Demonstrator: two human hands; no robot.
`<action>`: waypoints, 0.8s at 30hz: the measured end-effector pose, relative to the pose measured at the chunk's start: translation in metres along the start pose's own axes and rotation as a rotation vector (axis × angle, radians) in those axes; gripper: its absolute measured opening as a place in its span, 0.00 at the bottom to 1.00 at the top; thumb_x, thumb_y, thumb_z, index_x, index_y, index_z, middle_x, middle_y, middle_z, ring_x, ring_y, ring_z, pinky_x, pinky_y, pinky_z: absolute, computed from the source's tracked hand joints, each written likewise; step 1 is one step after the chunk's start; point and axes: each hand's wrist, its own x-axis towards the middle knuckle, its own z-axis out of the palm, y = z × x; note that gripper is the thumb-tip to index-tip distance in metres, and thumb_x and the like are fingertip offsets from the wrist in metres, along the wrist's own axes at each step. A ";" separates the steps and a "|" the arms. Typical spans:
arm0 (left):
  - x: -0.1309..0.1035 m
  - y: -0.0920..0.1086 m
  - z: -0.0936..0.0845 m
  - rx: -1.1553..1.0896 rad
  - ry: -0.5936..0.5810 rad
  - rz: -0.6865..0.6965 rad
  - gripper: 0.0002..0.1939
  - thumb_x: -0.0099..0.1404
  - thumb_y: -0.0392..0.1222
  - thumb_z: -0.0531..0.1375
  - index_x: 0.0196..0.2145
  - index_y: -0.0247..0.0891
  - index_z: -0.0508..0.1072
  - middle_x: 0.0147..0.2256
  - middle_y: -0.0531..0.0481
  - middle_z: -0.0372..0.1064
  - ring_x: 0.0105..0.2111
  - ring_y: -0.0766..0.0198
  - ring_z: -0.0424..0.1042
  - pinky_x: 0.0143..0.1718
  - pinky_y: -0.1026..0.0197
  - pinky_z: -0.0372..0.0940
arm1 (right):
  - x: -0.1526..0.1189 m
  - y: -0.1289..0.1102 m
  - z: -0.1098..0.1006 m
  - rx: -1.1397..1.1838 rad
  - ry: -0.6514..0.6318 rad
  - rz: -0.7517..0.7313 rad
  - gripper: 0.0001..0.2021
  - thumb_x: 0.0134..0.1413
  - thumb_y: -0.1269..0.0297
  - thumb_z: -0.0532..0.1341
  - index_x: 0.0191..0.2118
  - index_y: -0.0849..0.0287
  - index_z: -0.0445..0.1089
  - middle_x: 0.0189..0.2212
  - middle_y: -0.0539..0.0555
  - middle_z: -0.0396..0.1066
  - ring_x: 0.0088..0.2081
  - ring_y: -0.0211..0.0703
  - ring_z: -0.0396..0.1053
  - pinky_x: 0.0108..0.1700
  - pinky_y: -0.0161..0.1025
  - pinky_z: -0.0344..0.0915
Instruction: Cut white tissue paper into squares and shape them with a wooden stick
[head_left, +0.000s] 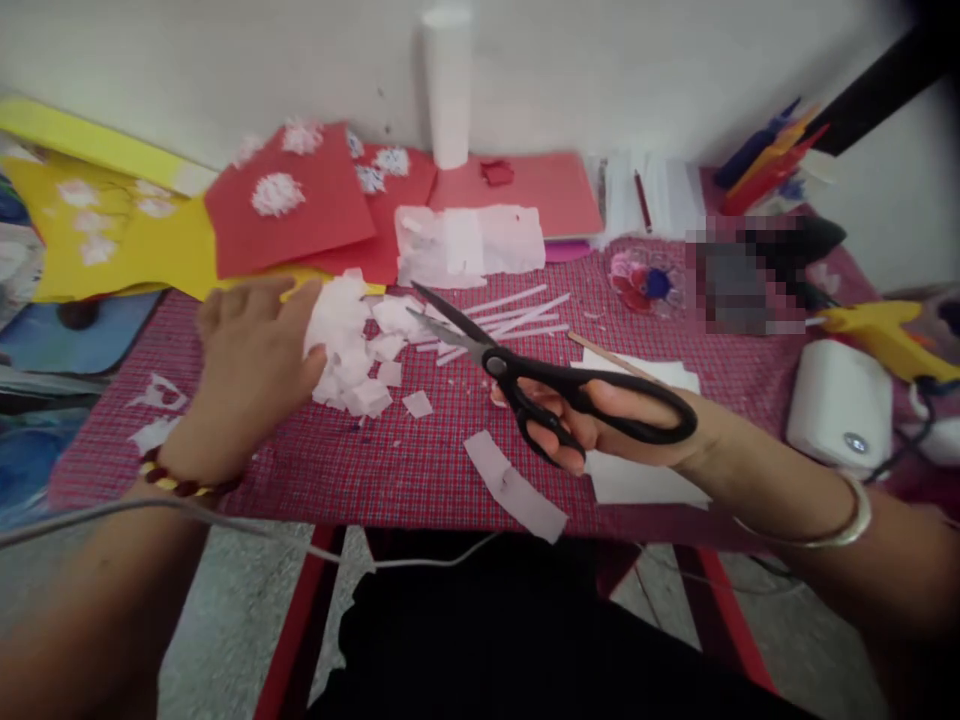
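My right hand (600, 415) grips a pair of black-handled scissors (525, 370), its fingers through the handles and the blades slightly apart, pointing up and left. Left of them, my left hand (259, 345) is spread with the fingers apart, beside a heap of small white paper pieces (345, 345). Its thumb lies at the heap's edge; whether it touches the pieces I cannot tell. One square paper piece (418, 404) lies apart from the heap. Below the scissors rests a white paper strip (517, 488). Thin white strips (525, 312) lie crossed behind the blades.
Red cards (300, 225) and yellow sheets (127, 235) with white paper flowers lie at the back left. A white roll (448, 90) stands against the wall. On the right are a white box-shaped device (840, 405), a yellow glue gun (877, 325) and white sheets (637, 480). A cable (420, 562) crosses in front.
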 end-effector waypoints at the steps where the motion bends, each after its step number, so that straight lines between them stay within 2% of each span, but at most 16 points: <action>1: -0.003 0.005 -0.001 0.013 -0.011 0.043 0.29 0.62 0.42 0.59 0.61 0.38 0.64 0.62 0.42 0.58 0.62 0.36 0.52 0.63 0.35 0.41 | -0.008 0.002 -0.001 -0.031 0.022 -0.023 0.27 0.56 0.43 0.59 0.51 0.62 0.66 0.34 0.49 0.67 0.29 0.33 0.63 0.30 0.34 0.57; 4: -0.011 0.030 -0.001 -0.142 -0.122 0.204 0.19 0.63 0.44 0.58 0.51 0.37 0.73 0.55 0.43 0.66 0.57 0.44 0.61 0.61 0.40 0.50 | -0.028 0.007 -0.004 -0.111 0.067 -0.090 0.30 0.56 0.42 0.58 0.55 0.62 0.63 0.34 0.48 0.67 0.30 0.33 0.63 0.31 0.35 0.57; 7: -0.015 0.064 0.005 -0.423 -0.399 0.353 0.12 0.63 0.46 0.58 0.41 0.41 0.77 0.42 0.46 0.74 0.47 0.52 0.69 0.53 0.49 0.60 | -0.044 0.011 -0.003 -0.197 0.131 -0.125 0.28 0.56 0.43 0.59 0.52 0.61 0.65 0.33 0.48 0.66 0.30 0.33 0.63 0.33 0.36 0.59; 9: -0.017 0.088 0.011 -0.540 -0.587 0.414 0.10 0.64 0.44 0.57 0.39 0.43 0.77 0.41 0.47 0.74 0.44 0.55 0.70 0.49 0.53 0.62 | -0.053 0.013 -0.001 -0.249 0.166 -0.134 0.25 0.55 0.41 0.58 0.44 0.62 0.67 0.33 0.49 0.66 0.31 0.33 0.63 0.34 0.36 0.60; 12: -0.021 0.118 0.023 -0.573 -0.725 0.555 0.09 0.65 0.42 0.56 0.39 0.43 0.76 0.42 0.47 0.72 0.44 0.56 0.70 0.48 0.55 0.62 | -0.066 0.018 0.002 -0.276 0.187 -0.145 0.25 0.56 0.41 0.57 0.39 0.62 0.67 0.33 0.49 0.66 0.30 0.33 0.63 0.34 0.36 0.61; 15: -0.025 0.137 0.034 -0.532 -0.769 0.717 0.07 0.62 0.38 0.59 0.38 0.42 0.75 0.42 0.46 0.71 0.44 0.55 0.68 0.48 0.54 0.60 | -0.077 0.027 0.005 -0.234 0.254 -0.153 0.25 0.57 0.43 0.57 0.45 0.64 0.66 0.33 0.48 0.66 0.30 0.32 0.63 0.32 0.35 0.59; 17: -0.026 0.144 0.041 -0.480 -0.752 0.754 0.08 0.58 0.35 0.61 0.37 0.42 0.74 0.40 0.46 0.71 0.43 0.53 0.67 0.48 0.52 0.59 | -0.084 0.033 0.006 -0.193 0.295 -0.158 0.27 0.57 0.42 0.57 0.49 0.64 0.64 0.33 0.48 0.66 0.30 0.32 0.63 0.30 0.34 0.57; 21: -0.027 0.144 0.049 -0.383 -0.682 0.669 0.08 0.52 0.36 0.64 0.33 0.41 0.72 0.36 0.46 0.70 0.38 0.53 0.66 0.42 0.54 0.59 | -0.093 0.041 0.009 -0.192 0.303 -0.149 0.28 0.57 0.43 0.58 0.51 0.63 0.63 0.34 0.50 0.66 0.31 0.34 0.63 0.31 0.35 0.58; 24: -0.027 0.138 0.049 -0.382 -0.726 0.510 0.08 0.53 0.42 0.66 0.28 0.42 0.70 0.27 0.50 0.67 0.27 0.59 0.64 0.31 0.58 0.56 | -0.095 0.040 0.013 -0.211 0.308 -0.140 0.28 0.57 0.42 0.57 0.50 0.63 0.63 0.34 0.51 0.65 0.29 0.33 0.62 0.32 0.36 0.59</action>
